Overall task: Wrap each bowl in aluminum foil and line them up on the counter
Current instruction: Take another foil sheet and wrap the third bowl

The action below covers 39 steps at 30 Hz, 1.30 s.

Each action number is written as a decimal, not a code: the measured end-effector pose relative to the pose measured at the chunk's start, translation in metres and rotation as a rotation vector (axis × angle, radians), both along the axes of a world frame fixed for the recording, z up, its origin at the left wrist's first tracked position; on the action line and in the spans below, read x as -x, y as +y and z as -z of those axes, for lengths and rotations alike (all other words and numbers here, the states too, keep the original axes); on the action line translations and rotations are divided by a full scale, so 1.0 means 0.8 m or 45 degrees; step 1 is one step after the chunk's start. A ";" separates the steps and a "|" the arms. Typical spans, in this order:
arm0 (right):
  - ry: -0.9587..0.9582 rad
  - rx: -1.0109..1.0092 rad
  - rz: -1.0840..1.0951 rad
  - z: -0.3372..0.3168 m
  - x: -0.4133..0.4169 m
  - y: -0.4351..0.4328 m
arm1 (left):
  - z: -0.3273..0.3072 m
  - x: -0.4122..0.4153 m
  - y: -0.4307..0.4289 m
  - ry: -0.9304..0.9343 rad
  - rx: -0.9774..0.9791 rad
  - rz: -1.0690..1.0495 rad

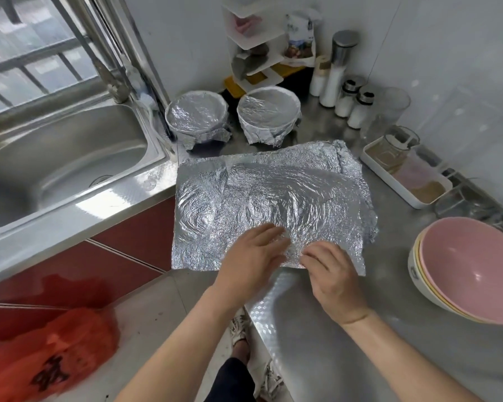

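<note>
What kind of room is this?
Most likely a home kitchen. There is a steel sink with a tap, seasoning jars by the wall, and stacked bowls on a metal counter.

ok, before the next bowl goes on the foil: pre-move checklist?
1. Foil sheet spread out: ok, crinkled but flat.
2. Foil fully on the counter: not ok, its near left corner hangs past the edge.
3. Hands free of bowls: ok, left hand and right hand rest on the foil's near edge.
4. Single sheet: cannot tell, a second layer seems to show at the far right.
5. Stack of bowls close by: ok, unwrapped, at right, pink on top.
6. Row started: ok, first wrapped bowl and second wrapped bowl sit side by side at the back.
</note>
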State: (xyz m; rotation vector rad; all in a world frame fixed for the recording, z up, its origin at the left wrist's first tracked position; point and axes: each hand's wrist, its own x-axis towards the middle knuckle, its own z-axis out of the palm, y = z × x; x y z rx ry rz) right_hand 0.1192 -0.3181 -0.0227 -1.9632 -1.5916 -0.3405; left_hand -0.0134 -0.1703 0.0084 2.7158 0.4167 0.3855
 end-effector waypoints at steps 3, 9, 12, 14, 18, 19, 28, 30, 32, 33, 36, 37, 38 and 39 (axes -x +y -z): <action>-0.027 0.009 0.008 -0.003 -0.003 -0.001 | 0.002 0.001 0.004 0.006 -0.065 0.038; -0.025 -0.020 -0.008 -0.001 -0.007 0.000 | 0.002 0.008 0.001 -0.052 -0.095 0.089; -0.027 -0.026 -0.047 -0.001 -0.008 -0.001 | 0.005 0.012 -0.002 -0.040 -0.085 0.069; -0.043 -0.011 -0.065 0.001 -0.009 -0.002 | 0.007 0.014 -0.004 0.023 -0.093 0.066; -0.075 0.039 -0.049 0.003 -0.009 -0.005 | 0.011 0.016 -0.005 0.173 -0.083 0.066; -0.069 0.048 -0.035 0.002 -0.009 -0.005 | 0.011 0.015 -0.004 0.183 -0.090 0.064; 0.061 0.095 0.087 -0.003 0.000 -0.003 | 0.007 0.007 -0.002 0.003 -0.134 -0.021; 0.056 0.110 0.088 -0.002 0.002 -0.002 | 0.008 0.008 -0.004 -0.019 -0.123 0.009; 0.068 0.127 0.079 -0.001 0.003 -0.001 | 0.010 0.009 -0.005 -0.037 -0.136 0.021; 0.083 0.136 0.075 -0.002 0.002 0.000 | 0.010 0.010 -0.006 -0.048 -0.141 0.020; 0.139 0.203 0.042 -0.005 0.000 -0.001 | 0.013 0.008 -0.007 -0.096 -0.143 -0.005; 0.167 0.234 0.025 -0.006 0.000 -0.002 | 0.015 0.008 -0.008 -0.107 -0.138 -0.017; 0.202 0.257 0.006 -0.008 0.000 -0.003 | 0.016 0.008 -0.008 -0.114 -0.138 -0.024; 0.235 0.264 -0.011 -0.011 -0.001 -0.005 | 0.018 0.008 -0.008 -0.120 -0.146 -0.028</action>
